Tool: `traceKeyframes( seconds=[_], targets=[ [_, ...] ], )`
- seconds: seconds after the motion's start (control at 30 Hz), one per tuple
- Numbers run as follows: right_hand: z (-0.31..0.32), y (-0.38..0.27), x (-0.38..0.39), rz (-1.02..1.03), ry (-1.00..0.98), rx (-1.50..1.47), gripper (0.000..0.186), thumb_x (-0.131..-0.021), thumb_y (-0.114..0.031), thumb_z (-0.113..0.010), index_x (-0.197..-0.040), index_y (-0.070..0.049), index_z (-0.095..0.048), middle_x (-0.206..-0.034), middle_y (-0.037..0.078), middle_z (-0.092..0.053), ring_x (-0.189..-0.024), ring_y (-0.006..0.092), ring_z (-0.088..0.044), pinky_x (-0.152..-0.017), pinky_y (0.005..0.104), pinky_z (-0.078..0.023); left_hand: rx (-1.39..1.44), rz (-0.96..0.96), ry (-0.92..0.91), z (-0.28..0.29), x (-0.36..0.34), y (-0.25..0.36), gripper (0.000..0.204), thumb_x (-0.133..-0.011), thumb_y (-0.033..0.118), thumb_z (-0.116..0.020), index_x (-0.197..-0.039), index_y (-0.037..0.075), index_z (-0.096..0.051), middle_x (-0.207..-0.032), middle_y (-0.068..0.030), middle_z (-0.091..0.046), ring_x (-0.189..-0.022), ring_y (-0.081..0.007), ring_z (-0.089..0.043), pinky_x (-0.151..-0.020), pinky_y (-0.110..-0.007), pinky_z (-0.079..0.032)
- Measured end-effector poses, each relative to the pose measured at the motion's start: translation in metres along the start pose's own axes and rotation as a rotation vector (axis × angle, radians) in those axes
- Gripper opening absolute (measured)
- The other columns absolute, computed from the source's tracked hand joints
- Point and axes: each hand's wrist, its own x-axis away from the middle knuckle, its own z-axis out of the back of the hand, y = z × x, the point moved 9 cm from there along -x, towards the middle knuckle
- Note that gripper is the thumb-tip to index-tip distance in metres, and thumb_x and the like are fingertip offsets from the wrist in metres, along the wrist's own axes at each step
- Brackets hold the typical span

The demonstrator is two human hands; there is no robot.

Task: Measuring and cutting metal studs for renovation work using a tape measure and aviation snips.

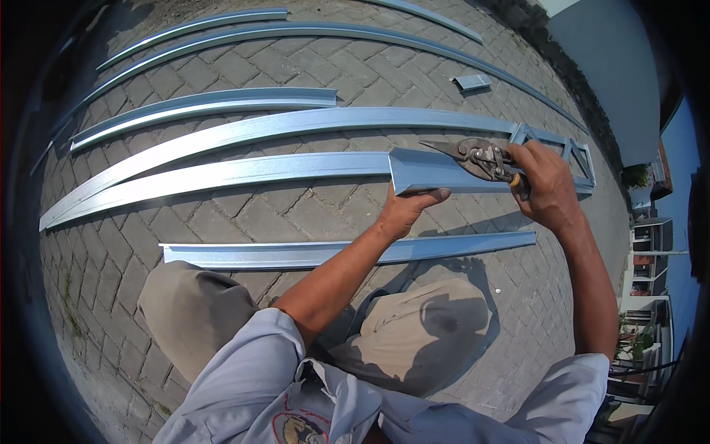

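Note:
My left hand [403, 214] grips the near edge of a short piece of galvanized steel channel [433, 174], with the thumb stretched along its outside. The piece is tilted, its end flange facing left. My right hand [546, 181] is closed round the handles of tin snips [482, 160], a yellow band showing by the grip. The snips' dark jaws point left over the channel's far edge; I cannot tell whether they bite into the metal. Behind the piece lie two long steel channels [244, 174], meeting at the left and joined by short braces [566, 152] at the right.
A loose steel channel [310, 254] lies just before my knees. Farther off are another channel [207, 111], a longer one [333, 31] and a small offcut [472, 83]. All rest on grey block paving [296, 211]. A pale wall [603, 74] stands at the far right.

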Motion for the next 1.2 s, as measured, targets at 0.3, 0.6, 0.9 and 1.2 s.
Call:
traceKeyframes(
  seconds=[0.3,0.6,0.9,1.2],
  targets=[
    [-0.233,-0.101,0.247,-1.256,-0.011,-0.982,0.041,-0.081,-0.006,-0.067,-0.119,0.003,-0.054,-0.09,0.012,-0.063,-0.081,0.0217,-0.062,-0.073,0.0329,-0.049,0.613,0.319,0.55,0.121,0.02,-0.117,0.019,-0.082,0.011,-0.075,-0.093,0.006,-0.062,-0.093,-0.007,-0.06,-0.094,-0.0229,-0.06,-0.094,-0.042,-0.053],
    [-0.344,-0.236,0.385,-1.659,-0.292,-1.318,0.039,-0.082,-0.007,-0.067,-0.118,0.003,-0.055,-0.088,0.011,-0.064,-0.079,0.0202,-0.062,-0.072,0.0315,-0.049,0.556,0.454,0.728,0.19,0.049,-0.195,0.017,-0.086,0.016,-0.068,-0.09,0.003,-0.059,-0.095,-0.0143,-0.06,-0.093,-0.0277,-0.061,-0.089,-0.042,-0.057],
    [-0.331,-0.204,0.376,-1.55,0.147,-1.69,0.038,-0.082,-0.009,-0.067,-0.116,0.003,-0.056,-0.087,0.01,-0.065,-0.076,0.0187,-0.062,-0.07,0.03,-0.049,0.376,0.731,0.561,0.179,0.044,-0.186,0.056,-0.089,0.031,-0.067,-0.125,-0.004,-0.043,-0.129,-0.0239,-0.052,-0.114,-0.0372,-0.057,-0.096,-0.047,-0.049],
    [-0.281,-0.103,0.259,-1.436,0.511,-2.087,0.028,-0.088,-0.007,-0.061,-0.114,0.001,-0.058,-0.098,0.013,-0.069,-0.079,0.0169,-0.067,-0.07,0.0307,-0.055,-0.309,0.748,-0.059,0.05,0.029,-0.156,0.045,-0.092,0.031,-0.064,-0.124,0.002,-0.054,-0.118,-0.012,-0.063,-0.102,-0.0252,-0.063,-0.088,-0.038,-0.05]
  ],
)
